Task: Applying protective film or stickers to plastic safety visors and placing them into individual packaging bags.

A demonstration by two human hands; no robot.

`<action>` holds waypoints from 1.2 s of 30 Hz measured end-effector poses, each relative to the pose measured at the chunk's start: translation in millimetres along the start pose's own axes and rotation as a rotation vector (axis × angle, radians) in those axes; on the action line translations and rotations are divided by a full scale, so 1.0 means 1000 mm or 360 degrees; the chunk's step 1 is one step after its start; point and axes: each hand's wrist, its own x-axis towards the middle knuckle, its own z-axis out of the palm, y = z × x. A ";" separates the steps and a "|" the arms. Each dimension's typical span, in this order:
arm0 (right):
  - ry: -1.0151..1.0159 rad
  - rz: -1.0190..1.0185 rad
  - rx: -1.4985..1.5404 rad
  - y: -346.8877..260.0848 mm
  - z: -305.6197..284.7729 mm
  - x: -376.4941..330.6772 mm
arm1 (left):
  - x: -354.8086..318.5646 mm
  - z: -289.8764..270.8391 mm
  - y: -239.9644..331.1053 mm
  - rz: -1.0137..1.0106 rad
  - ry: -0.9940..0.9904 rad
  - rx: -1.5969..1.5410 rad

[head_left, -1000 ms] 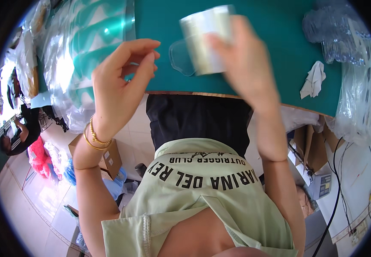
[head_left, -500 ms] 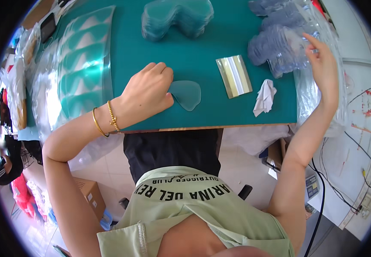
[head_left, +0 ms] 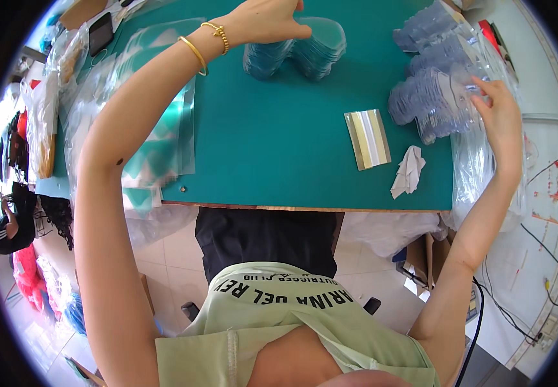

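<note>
A stack of clear, goggle-shaped plastic lenses (head_left: 321,55) stands at the far middle of the green table. My left hand (head_left: 269,19), with gold bracelets at the wrist, is over this stack. Its thumb lies at the middle of the top lens, which it seems to grip; the other fingers are partly cut off by the picture's upper edge. On the right lie fanned piles of bluish clear lenses (head_left: 420,97). My right hand (head_left: 501,116) is at the nearest pile's right end, thumb and forefinger closing on a lens edge there.
Clear sheets with goggle-shaped outlines (head_left: 169,132) cover the table's left side. A striped flat packet (head_left: 368,138) and a crumpled white cloth (head_left: 409,172) lie near the front right. Plastic wrap (head_left: 472,171) runs along the right edge. A phone (head_left: 101,33) rests at the far left.
My left hand has moved from the near middle of the table up to the far stack, taking the single lens along. My right hand stays at the right pile, its fingers closer together.
</note>
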 end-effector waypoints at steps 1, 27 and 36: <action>-0.0009 0.0013 0.0000 -0.014 -0.006 -0.009 | -0.001 0.001 0.004 0.0008 -0.0011 -0.0009; 0.0276 0.0600 0.0907 -0.122 0.113 -0.120 | -0.225 -0.001 0.143 -0.0804 -0.0136 -0.0310; 0.0025 -0.0686 0.1363 -0.262 0.161 -0.093 | -0.236 0.005 0.138 -0.0755 0.0033 -0.0327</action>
